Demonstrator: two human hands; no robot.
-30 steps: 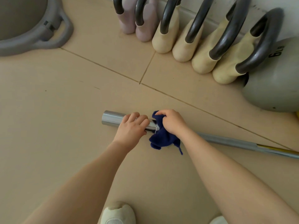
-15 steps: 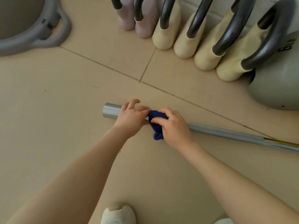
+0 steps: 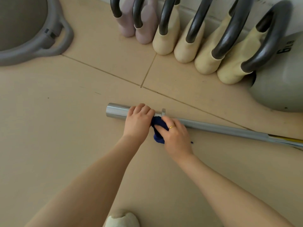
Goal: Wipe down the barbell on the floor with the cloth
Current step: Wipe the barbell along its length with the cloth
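My shoe's pale toe (image 3: 122, 218) sits nearest. My right hand (image 3: 176, 136) bunches the dark blue cloth (image 3: 158, 128) against the barbell (image 3: 221, 128), lying on the beige tiled floor (image 3: 57, 128); my left hand (image 3: 137, 120) wraps its shiny chrome sleeve. Beyond, a grey kettlebell (image 3: 282, 82) reads "6LB" beside smooth cream weights (image 3: 211, 61).

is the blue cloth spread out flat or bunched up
Bunched up. The cloth is a crumpled wad that the right hand presses against the barbell beside the left hand.
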